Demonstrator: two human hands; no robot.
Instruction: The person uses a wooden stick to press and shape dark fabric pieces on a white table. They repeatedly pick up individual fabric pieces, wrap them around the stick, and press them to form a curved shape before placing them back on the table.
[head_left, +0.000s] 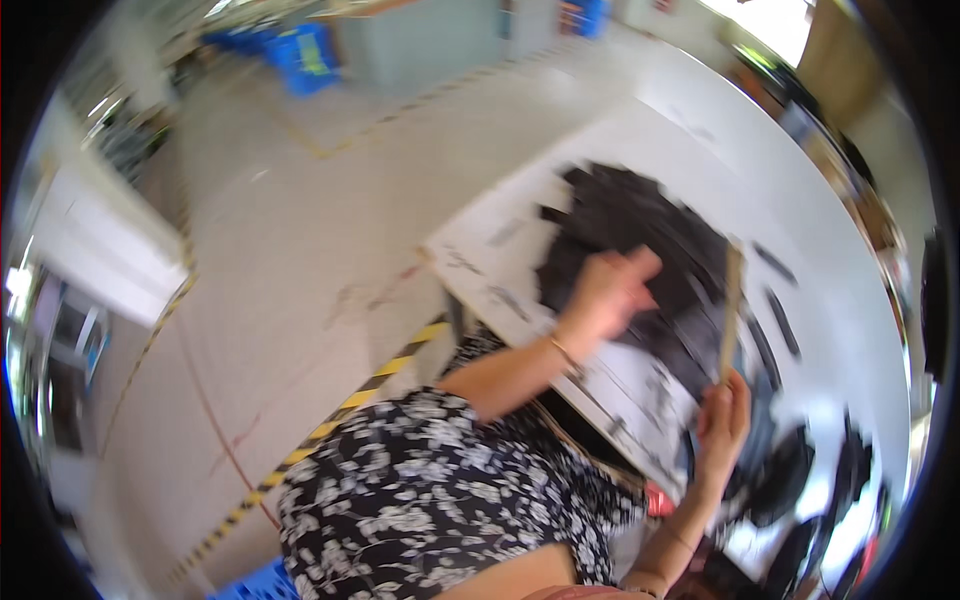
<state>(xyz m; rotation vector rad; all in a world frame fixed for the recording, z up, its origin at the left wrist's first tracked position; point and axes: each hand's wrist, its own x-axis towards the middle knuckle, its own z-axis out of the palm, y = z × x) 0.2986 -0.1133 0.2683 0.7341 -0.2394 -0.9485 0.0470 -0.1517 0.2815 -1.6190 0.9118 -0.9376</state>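
Observation:
A pile of dark, thin flat pieces (630, 217), perhaps leather or fabric, lies on the white tabletop (517, 225). My left hand (611, 296), a bracelet at its wrist, is over the near side of this pile. Motion blurs its fingers, so whether they touch or pinch a piece cannot be told. At the pile's right edge, my right hand (724, 416) grips the lower end of a narrow tan strip (732, 311), which looks like a flat stick. The strip points away from me, along the pile's side.
Several dark narrow strips (782, 322) lie right of the pile. Black bundled items (780, 476) sit at the lower right. Black marks cover the table's near edge. Yellow-black tape (390, 367) runs along the floor to the left. A blue bin (306, 60) stands farther off.

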